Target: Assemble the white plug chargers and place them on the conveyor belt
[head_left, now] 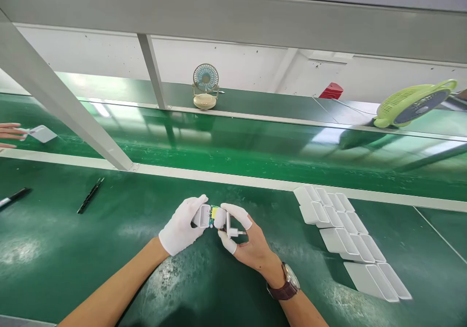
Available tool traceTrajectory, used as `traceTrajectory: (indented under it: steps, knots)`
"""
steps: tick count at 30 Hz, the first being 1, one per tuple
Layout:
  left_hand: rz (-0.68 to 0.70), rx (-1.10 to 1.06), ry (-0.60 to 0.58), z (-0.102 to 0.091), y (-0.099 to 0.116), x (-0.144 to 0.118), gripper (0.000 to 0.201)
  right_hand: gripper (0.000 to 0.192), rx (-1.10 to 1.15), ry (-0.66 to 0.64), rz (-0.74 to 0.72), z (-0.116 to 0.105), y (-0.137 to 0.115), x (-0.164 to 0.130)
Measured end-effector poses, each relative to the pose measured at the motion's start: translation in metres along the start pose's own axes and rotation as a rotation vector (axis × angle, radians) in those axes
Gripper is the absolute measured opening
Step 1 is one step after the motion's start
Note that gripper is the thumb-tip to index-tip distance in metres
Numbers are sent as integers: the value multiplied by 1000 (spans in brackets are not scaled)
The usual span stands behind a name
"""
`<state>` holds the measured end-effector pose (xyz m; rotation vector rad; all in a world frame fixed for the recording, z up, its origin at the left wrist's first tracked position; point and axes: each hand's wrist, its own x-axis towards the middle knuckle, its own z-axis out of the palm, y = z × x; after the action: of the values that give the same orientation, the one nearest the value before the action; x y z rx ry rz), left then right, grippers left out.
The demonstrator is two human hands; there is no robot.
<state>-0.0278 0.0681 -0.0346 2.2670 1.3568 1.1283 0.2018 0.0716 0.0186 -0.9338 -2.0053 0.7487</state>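
At center frame, the left hand [181, 229] wears a matt white cloth glove; the right hand [248, 242] has white cloth fingertip covers and a brown leather-look watch strap [282, 291]. The charger shell [203, 216] and the stacked shells [346, 234] at right look like smooth white plastic. The green bench surface [91, 259] is glossy and scuffed.

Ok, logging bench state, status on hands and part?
Left hand holds white shell. Right hand holds plug board at its mouth. Shell rows lie right, apart.
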Motion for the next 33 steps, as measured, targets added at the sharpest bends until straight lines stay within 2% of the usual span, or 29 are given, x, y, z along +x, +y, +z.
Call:
traceTrajectory:
  steps: [8, 14, 20, 33]
  knots:
    - [-8, 2, -36, -1, 5, 0, 75, 55, 11, -93, 4, 0, -6, 1]
    - [1, 0, -29, 1, 3, -1, 73, 59, -22, -104, -27, 1, -7, 3]
    - [28, -13, -11, 1, 3, 1, 71, 60, -73, -172, -31, 5, -5, 5]
    - [26, -30, -5, -1, 7, 4, 62, 60, -117, -144, -48, 7, -6, 5]
